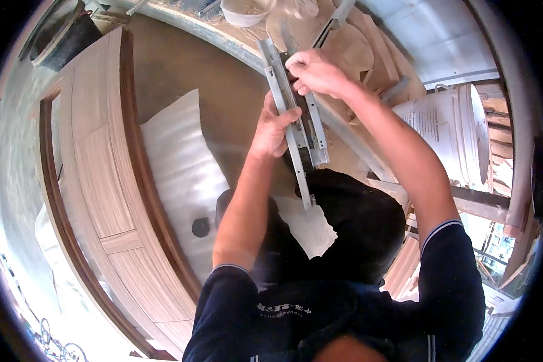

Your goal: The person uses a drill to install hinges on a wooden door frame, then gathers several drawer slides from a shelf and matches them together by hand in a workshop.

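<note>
Several silvery metal drawer slides lie side by side above my lap. My left hand is closed round them near their middle, its thumb across the front rail. My right hand is at their upper part, thumb and fingers pinched together against the rails. Whatever those fingertips hold, if anything, is hidden. Small holes show along the rails. Their lower ends hang free, with the front rail reaching further down than the others.
A wood-grain panelled door stands along the left, beside a white foam sheet. A workbench with scraps is at the far right, with a white bucket close by. A dark bin stands far left.
</note>
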Demonstrator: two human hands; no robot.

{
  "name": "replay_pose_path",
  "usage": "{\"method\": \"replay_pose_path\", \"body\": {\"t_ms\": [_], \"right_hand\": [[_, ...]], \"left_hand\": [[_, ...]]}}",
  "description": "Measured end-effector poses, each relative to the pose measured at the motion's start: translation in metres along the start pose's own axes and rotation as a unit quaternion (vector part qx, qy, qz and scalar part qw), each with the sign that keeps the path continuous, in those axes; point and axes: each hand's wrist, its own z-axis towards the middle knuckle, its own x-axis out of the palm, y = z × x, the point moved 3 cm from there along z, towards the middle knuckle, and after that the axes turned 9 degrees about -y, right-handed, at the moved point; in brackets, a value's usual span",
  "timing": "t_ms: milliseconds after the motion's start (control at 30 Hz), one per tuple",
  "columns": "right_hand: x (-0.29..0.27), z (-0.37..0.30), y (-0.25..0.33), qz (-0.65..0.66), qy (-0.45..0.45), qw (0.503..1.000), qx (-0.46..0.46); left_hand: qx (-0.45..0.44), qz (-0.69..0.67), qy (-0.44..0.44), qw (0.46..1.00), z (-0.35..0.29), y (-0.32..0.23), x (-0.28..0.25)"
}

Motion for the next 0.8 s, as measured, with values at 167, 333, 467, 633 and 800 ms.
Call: {"method": "replay_pose_path", "body": {"t_ms": [167,333,467,633,800], "right_hand": [[-0.002,-0.006,-0.024,0.151,0.065,0.986,-0.029],[-0.008,-0.049,-0.022,0.159,-0.019,0.985,-0.055],[-0.012,-0.115,-0.061,0.152,0.022,0.981,-0.121],[0.025,-0.163,-0.116,0.435,0.098,0.862,0.242],[0.048,-0.144,-0.111,0.552,0.080,0.762,0.329]], "left_hand": [[0.075,0.049,-0.032,0.996,0.009,0.000,-0.001],[0.092,0.057,-0.069,0.992,0.006,-0.007,-0.010],[0.145,-0.046,-0.041,0.988,0.007,-0.025,-0.013],[0.213,-0.047,-0.093,0.972,0.013,-0.036,-0.027],[0.279,-0.026,-0.135,0.950,0.016,-0.040,-0.034]]}}
